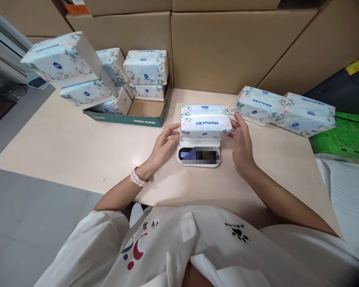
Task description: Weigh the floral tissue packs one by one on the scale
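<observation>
A pack of tissues (204, 126) with a floral blue-white wrapper lies on a small white kitchen scale (198, 162). My left hand (164, 145) has its fingertips against the pack's left end. At the right end, the fingers of my right hand (242, 143) touch the wrapper. The pack is gripped between both hands; some fingertips are hidden at its ends. Below the pack, the scale's display is lit on the left and blurred out over the rest.
To the left, a shallow green cardboard tray (146, 120) holds several stacked tissue packs (145, 67). Two more packs (260, 104) lie at the right, beside a green plastic-wrapped bundle (341, 139). Large cardboard boxes (227, 52) line the back of the table (113, 159).
</observation>
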### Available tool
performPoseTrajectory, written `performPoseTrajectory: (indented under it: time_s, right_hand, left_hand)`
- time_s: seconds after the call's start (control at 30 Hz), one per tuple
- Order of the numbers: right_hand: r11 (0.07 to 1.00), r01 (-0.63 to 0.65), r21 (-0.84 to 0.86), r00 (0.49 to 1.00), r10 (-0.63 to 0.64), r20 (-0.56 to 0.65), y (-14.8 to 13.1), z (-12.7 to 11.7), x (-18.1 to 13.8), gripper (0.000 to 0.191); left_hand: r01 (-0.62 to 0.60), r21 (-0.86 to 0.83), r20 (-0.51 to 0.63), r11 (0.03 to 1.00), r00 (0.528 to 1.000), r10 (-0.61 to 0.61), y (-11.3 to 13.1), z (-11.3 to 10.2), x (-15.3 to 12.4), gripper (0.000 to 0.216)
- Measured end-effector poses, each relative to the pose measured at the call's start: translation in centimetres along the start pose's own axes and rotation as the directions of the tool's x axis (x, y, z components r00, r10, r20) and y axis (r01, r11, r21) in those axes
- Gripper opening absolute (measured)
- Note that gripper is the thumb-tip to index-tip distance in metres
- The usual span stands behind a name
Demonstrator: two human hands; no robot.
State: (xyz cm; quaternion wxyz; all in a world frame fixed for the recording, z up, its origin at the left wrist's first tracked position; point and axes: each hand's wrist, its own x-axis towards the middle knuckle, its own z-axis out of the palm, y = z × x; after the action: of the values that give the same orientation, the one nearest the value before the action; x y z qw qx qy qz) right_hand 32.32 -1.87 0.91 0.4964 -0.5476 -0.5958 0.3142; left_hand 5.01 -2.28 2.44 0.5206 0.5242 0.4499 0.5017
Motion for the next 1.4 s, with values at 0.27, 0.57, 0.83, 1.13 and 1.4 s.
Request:
performPoseTrajectory:
  time_s: [0.27,0.57,0.83,1.13,1.4]
  right_hand:
    - [0.982,-0.117,0.148,0.977,0.141,-0.158,5.0,-0.2,0.0,0.066]
    - [0.983,-0.095,0.158,0.983,0.118,-0.139,4.5,0.0,0.0,0.062]
    - [0.985,-0.077,0.156,0.987,0.098,-0.129,4.4,0.0,0.1,0.064]
    - [0.981,-0.053,0.186,0.987,0.08,-0.141,4.8,0.1,0.1,0.058]
    - [0.974,-0.074,0.213,0.983,0.107,-0.149,4.7,0.1,0.0,0.055]
  left_hand:
    - [0.191,-0.233,-0.323,0.954,0.909,-0.261,-1.7,-1.3,1.5,0.022]
    - [0.205,-0.251,-0.287,0.946,0.917,-0.275,-1.8,-2.1,1.6,0.015]
    - [0.199,-0.25,-0.292,0.947,0.918,-0.27,-1.9,-1.9,1.6,0.009]
    - [0.202,-0.286,-0.3,0.937,0.909,-0.288,-1.7,-1.8,1.5,0.012]
    - [0.209,-0.277,-0.296,0.938,0.91,-0.29,-1.5,-1.7,1.6,0.013]
